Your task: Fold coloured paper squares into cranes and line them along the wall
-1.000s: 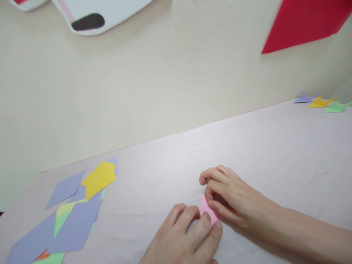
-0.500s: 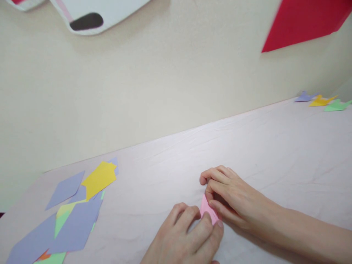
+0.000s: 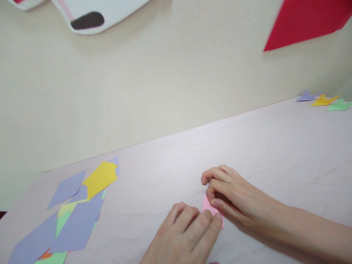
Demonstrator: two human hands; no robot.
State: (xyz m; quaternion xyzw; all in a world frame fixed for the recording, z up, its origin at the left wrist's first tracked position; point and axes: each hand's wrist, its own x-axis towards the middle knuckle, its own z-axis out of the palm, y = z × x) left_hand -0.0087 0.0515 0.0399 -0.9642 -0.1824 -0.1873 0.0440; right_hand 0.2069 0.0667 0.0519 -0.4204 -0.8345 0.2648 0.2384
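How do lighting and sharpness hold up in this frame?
In the head view, the cloth looks brightest beyond the left hand, with a soft shadow under the right forearm; in that same view, the red shape has a blurred-looking left edge, and the pink paper shows no strong glare.

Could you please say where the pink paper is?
In the head view, the pink paper is low, right of centre, touched by the left hand and right hand.

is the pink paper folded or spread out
Folded: the pink paper shows layered edges where the left hand and right hand touch it; fold count, cannot tell.
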